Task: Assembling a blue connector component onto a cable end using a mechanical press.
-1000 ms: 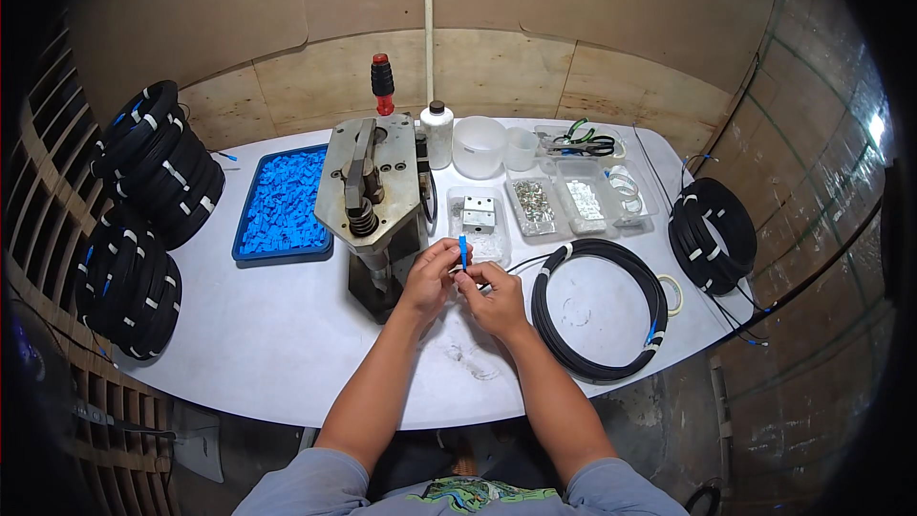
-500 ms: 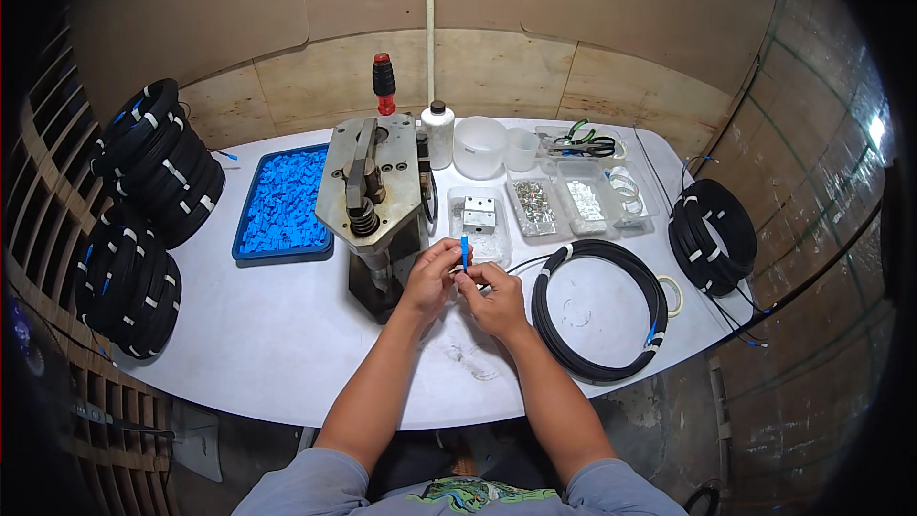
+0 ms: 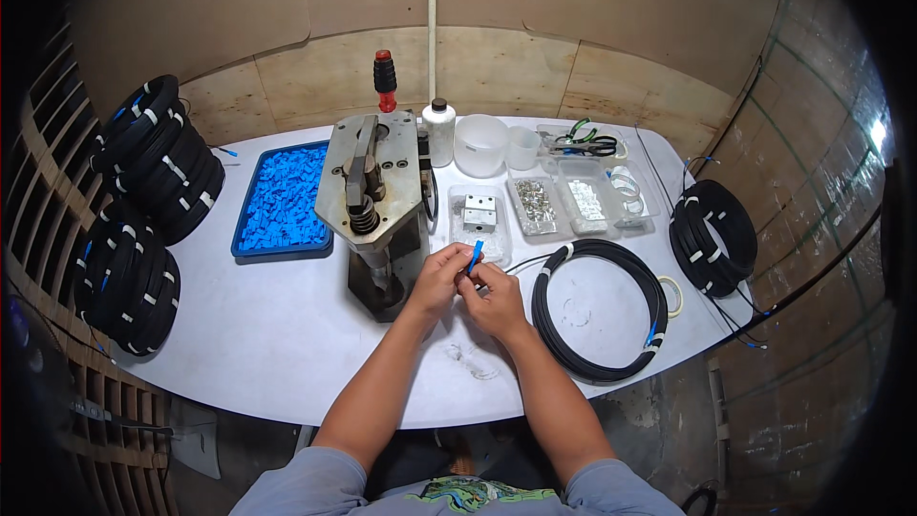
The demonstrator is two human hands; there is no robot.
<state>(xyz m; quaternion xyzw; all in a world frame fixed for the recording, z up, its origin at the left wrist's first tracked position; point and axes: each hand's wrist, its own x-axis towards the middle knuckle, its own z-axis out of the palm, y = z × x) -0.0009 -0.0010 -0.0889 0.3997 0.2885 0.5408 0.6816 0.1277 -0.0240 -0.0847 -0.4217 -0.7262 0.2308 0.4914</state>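
Observation:
A narrow blue plastic connector sleeve [image 3: 478,249] sticks up between my hands, its top leaning to the right. My left hand [image 3: 439,279] pinches it from the left with thumb and fingertips. My right hand [image 3: 494,300] is closed just below, fingertips against the sleeve's lower part, which the fingers hide. A black cable [image 3: 528,262] runs from behind my right hand to a large black cable coil [image 3: 541,319], bound with white bands, lying on the right. Whether the cable end sits inside the sleeve cannot be seen. Just beyond my hands stands a metal block [image 3: 479,213] in a clear tray.
A metal hand press [image 3: 368,191] stands left of my hands. Beyond it lies a tray [image 3: 284,253] of blue sleeves. Clear boxes [image 3: 535,209] of small parts, a bottle [image 3: 438,134] and tubs [image 3: 480,146] line the back. Cable coils [image 3: 158,162] are stacked at the left; others [image 3: 712,234] stand right.
The blue sleeve has tipped from upright to leaning right, and its top has shifted slightly right. Both hands stay in nearly the same place.

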